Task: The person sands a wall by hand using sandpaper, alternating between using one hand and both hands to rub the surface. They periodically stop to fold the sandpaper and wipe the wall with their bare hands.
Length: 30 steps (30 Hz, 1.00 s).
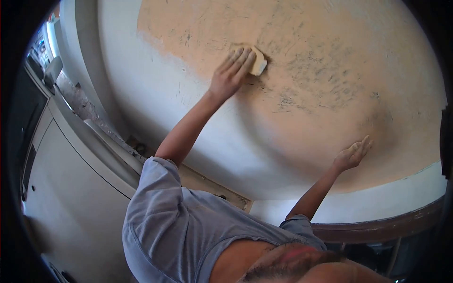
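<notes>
My left hand (231, 73) presses a pale yellow sanding pad (259, 64) against a large, curved white panel. The fingers lie over the pad, and its right end sticks out beyond them. Around it spreads a broad tan coating (212, 21) with dark scuffs and speckles, densest just right of the pad. Lower right, my right hand (354, 153) is empty, with dusty fingers stretched out beside the tan surface. Whether its fingertips touch the surface is hard to tell.
A light-coloured vehicle (80, 188) with a side mirror (53, 71) stands close on the left. Below my right forearm runs a dark brown curved edge (377, 234). Bare white panel (212, 141) borders the tan coating.
</notes>
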### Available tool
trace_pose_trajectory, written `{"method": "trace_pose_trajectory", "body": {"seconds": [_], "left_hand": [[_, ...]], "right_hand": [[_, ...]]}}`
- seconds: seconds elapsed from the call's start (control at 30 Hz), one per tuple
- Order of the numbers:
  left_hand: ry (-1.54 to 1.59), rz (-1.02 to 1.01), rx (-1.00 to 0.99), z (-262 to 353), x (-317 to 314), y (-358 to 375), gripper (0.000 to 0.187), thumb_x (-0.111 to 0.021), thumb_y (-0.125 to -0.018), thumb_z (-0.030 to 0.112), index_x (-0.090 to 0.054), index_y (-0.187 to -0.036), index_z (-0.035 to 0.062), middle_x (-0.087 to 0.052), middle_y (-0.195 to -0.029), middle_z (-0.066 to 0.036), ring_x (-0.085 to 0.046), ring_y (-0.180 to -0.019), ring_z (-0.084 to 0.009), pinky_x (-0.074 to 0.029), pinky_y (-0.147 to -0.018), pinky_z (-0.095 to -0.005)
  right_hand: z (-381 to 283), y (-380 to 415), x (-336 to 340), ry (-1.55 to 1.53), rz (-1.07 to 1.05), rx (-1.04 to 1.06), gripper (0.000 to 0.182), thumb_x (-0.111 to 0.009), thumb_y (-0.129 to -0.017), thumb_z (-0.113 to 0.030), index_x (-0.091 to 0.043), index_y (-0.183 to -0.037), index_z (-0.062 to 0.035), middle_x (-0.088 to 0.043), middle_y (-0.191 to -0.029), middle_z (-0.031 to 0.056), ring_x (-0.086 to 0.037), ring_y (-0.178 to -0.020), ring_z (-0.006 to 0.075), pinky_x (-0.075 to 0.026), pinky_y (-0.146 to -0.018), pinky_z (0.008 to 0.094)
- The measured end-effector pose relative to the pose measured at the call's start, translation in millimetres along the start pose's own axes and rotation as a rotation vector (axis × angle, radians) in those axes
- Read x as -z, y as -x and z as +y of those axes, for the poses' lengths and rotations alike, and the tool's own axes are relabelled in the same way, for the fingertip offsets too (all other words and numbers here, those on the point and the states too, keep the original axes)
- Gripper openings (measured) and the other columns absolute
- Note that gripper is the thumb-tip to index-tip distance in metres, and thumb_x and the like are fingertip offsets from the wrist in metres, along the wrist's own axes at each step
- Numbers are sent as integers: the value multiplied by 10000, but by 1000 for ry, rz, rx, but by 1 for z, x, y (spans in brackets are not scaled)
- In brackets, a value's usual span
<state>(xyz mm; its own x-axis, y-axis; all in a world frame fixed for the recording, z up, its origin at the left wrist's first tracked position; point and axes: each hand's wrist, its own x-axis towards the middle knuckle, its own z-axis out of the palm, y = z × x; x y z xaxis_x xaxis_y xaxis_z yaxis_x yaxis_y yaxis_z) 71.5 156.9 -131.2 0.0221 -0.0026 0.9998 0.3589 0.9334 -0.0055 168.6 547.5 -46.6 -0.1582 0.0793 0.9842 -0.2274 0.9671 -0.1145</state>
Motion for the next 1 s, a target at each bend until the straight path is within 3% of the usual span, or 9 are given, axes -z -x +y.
{"method": "trace_pose_trajectory", "body": {"seconds": [0.2, 0.3, 0.4, 0.53, 0.7, 0.8, 0.87, 0.93, 1.0], "left_hand": [[48, 3, 72, -16, -15, -106, 425, -552, -865, 114, -528, -1285, 51, -554, -1327, -107, -533, -1229, -246, -509, -947, -349], [70, -130, -41, -37, -20, -181, 484, -505, -928, 157, -431, -1371, -22, -332, -1504, -152, -328, -1383, -288, -280, -1138, -385], [105, 23, -132, -29, -31, -119, 483, -589, -893, 240, -483, -1349, 118, -495, -1400, -42, -495, -1268, -202, -443, -1027, -331], [135, -115, 82, 13, -1, 54, 443, -586, -890, 158, -528, -1327, 106, -552, -1337, -100, -533, -1234, -260, -415, -1051, -410], [9, 185, 149, -33, -24, -76, 388, -620, -842, 145, -604, -1229, 150, -609, -1261, -68, -597, -1142, -208, -551, -785, -291], [-5, -129, 226, -79, -24, -133, 374, -626, -834, 149, -612, -1207, 174, -607, -1262, -49, -592, -1137, -178, -542, -844, -307], [87, 89, -67, -89, -17, -107, 322, -611, -838, 108, -644, -1157, 139, -652, -1179, -72, -630, -1077, -238, -538, -887, -347], [-24, -45, -84, -78, 4, -26, 277, -595, -842, 67, -669, -1109, 64, -665, -1135, -138, -638, -1067, -303, -513, -944, -409], [121, -82, 180, -74, -3, 102, 260, -591, -823, 26, -672, -1068, -10, -646, -1141, -209, -609, -1111, -357, -447, -1010, -490]], "right_hand": [[32, 18, -43, 161, 116, 177, 485, -393, -1003, -288, -446, -1374, 21, -386, -1439, 248, -315, -1353, 449, -255, -1108, 493], [46, 20, -58, 168, 235, 258, 500, -393, -987, -273, -420, -1392, 19, -396, -1438, 239, -321, -1354, 437, -228, -1117, 510], [33, 20, -54, 174, 186, 185, 490, -378, -995, -254, -422, -1382, 42, -374, -1443, 259, -321, -1356, 439, -229, -1115, 510], [34, 26, -55, 188, 190, 168, 501, -362, -998, -274, -428, -1376, 49, -372, -1445, 259, -333, -1355, 425, -228, -1118, 506], [37, 22, -57, 225, 191, 187, 524, -349, -1001, -296, -419, -1375, 64, -365, -1450, 259, -337, -1356, 413, -236, -1121, 501], [38, 22, -58, 225, 193, 201, 528, -349, -997, -298, -419, -1375, 64, -375, -1445, 255, -339, -1356, 412, -235, -1124, 498], [35, 20, -59, 235, 189, 187, 530, -344, -996, -298, -419, -1375, 65, -381, -1442, 254, -340, -1355, 413, -236, -1125, 496], [34, 21, -58, 238, 181, 155, 532, -338, -995, -299, -418, -1375, 65, -386, -1439, 252, -340, -1354, 415, -237, -1126, 494], [37, 22, -60, 264, 195, 182, 532, -326, -994, -298, -424, -1371, 64, -390, -1436, 253, -338, -1354, 418, -243, -1123, 496]]}}
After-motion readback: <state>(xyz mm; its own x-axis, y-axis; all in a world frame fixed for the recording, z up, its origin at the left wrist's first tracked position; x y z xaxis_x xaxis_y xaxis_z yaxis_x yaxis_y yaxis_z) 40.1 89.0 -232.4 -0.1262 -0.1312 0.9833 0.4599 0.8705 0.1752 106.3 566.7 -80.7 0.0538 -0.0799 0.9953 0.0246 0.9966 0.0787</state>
